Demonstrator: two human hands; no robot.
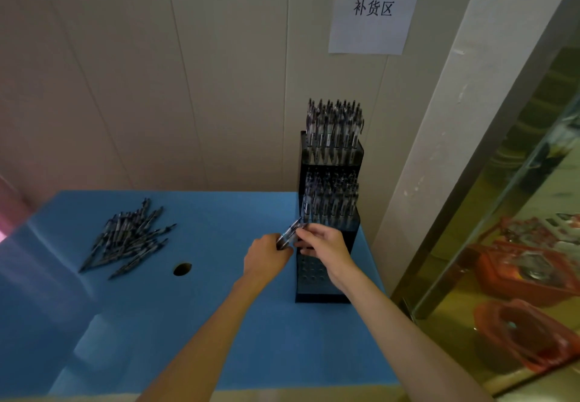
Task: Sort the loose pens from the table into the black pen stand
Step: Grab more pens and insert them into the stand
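Note:
A tall black tiered pen stand (326, 287) stands at the right edge of the blue table (194, 323). Its top and middle tiers are packed with upright pens (334, 125); the lowest tier shows empty holes. A pile of loose dark pens (128, 235) lies at the table's left. My left hand (266, 259) grips a small bunch of pens (290, 232), tips pointing up and right toward the stand. My right hand (323, 243) is over the lowest tier, its fingers pinching one pen of that bunch.
A round hole (182, 269) is cut in the table top between the pile and my hands. A paper sign (373, 18) hangs on the panelled wall behind. A glass case (518, 244) with red trays is at the right.

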